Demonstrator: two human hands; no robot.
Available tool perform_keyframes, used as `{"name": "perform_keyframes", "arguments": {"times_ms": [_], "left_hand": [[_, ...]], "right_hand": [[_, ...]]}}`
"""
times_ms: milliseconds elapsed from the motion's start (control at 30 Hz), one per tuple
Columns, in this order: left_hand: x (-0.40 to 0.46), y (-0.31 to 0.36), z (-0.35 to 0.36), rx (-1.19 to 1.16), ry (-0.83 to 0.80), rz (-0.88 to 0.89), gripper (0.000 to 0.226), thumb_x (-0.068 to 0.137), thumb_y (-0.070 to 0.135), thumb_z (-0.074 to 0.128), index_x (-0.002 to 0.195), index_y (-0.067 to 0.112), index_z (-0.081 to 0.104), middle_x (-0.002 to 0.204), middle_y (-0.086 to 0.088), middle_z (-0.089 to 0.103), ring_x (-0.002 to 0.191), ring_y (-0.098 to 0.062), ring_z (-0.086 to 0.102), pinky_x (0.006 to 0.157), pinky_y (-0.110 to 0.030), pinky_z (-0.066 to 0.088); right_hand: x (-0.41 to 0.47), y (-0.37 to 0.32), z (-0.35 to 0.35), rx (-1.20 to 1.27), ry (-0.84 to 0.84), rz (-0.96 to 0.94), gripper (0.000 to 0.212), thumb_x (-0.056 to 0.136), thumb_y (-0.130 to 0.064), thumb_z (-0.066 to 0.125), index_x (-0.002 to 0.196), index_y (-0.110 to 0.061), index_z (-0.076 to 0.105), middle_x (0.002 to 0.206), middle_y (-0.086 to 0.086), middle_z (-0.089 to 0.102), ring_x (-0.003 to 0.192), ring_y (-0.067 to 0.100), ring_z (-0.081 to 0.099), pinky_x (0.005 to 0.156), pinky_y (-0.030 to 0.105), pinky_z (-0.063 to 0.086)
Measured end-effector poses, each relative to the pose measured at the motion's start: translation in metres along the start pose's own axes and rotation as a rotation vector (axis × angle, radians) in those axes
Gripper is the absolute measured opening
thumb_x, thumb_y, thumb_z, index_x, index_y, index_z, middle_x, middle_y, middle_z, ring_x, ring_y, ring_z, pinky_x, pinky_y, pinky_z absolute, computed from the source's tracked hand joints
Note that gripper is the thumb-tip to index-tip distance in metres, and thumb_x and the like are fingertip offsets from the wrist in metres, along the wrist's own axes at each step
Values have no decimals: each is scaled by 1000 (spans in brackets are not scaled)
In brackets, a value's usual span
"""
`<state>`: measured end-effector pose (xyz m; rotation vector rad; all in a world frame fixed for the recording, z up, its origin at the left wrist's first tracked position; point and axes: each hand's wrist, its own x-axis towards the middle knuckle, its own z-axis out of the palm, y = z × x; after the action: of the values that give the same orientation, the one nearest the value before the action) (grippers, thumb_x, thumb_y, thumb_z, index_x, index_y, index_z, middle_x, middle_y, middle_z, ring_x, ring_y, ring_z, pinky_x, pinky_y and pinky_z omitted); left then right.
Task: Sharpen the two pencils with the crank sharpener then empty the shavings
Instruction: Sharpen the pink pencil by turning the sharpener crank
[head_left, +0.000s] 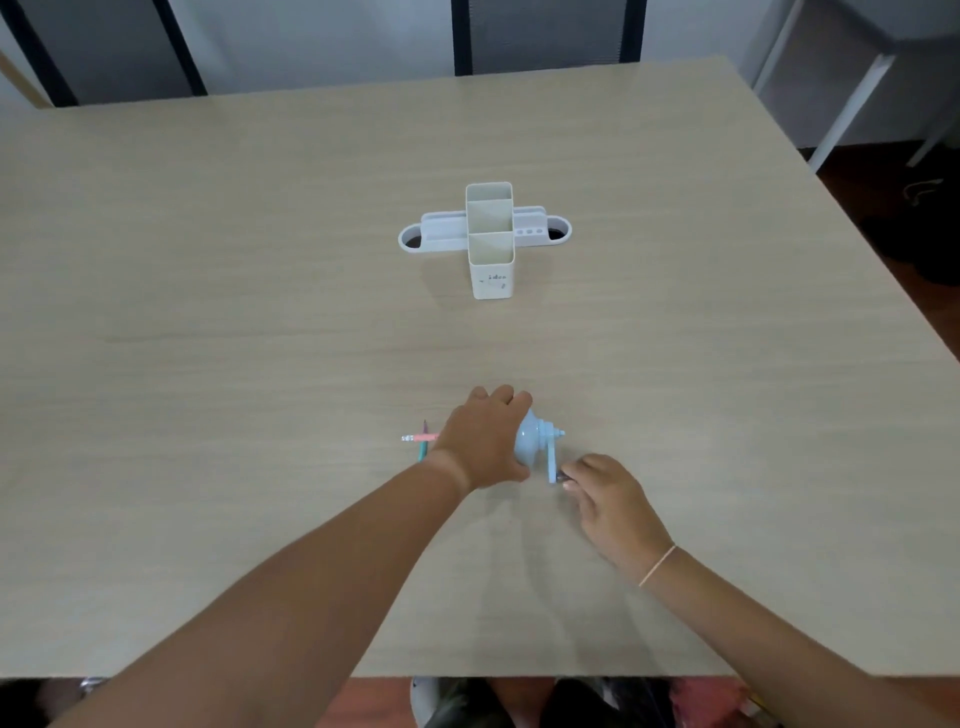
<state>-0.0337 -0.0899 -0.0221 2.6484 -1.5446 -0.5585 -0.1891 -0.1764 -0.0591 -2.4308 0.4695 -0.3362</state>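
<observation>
Wide wooden table (208, 260), its edges far off; white organizer (489, 239) at twelve o'clock. Left hand (480, 441) grips the blue sharpener (532, 439) near the front edge; right hand (610, 501) pinches its crank knob (562, 476) at three o'clock; pink pencil (418, 438) and green pencil (423, 446) crossed at nine

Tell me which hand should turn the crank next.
Right. The right hand already pinches the crank handle, while the left hand grips the sharpener to steady it.
</observation>
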Motion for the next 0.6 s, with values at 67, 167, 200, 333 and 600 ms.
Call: {"name": "perform_keyframes", "arguments": {"times_ms": [67,167,200,333,600], "left_hand": [[-1,1,-1,10,0,5,60,68,34,73,117,13,46,112,-6,52,100,-31,48,81,-43,51],[-2,1,0,4,-8,8,57,68,34,72,114,12,46,111,-6,53,99,-30,47,83,-44,51],[-2,1,0,18,-8,7,57,68,35,72,114,12,46,111,-6,53,99,-30,47,83,-44,51],[-1,2,0,-1,2,-4,58,67,34,73,114,12,46,112,-6,52,100,-30,47,81,-43,51],[-2,1,0,-4,7,-6,57,68,33,73,113,12,47,111,-6,53,100,-31,47,81,-43,52]], "right_hand": [[14,-9,-13,43,89,-34,29,81,-15,38,81,-4,64,68,12,63,71,15,46,65,20,33],[59,-6,-23,10,123,23,24,82,-6,44,85,3,66,73,19,64,75,24,56,68,22,36],[72,-1,-21,-18,71,72,21,83,-1,46,88,4,66,75,21,62,77,29,58,71,26,39],[68,18,4,-138,-240,183,17,82,1,46,76,2,62,80,24,60,82,36,59,66,35,41],[28,-11,-27,69,46,-41,28,82,-14,42,83,-1,66,68,12,63,72,15,48,67,16,34]]}}
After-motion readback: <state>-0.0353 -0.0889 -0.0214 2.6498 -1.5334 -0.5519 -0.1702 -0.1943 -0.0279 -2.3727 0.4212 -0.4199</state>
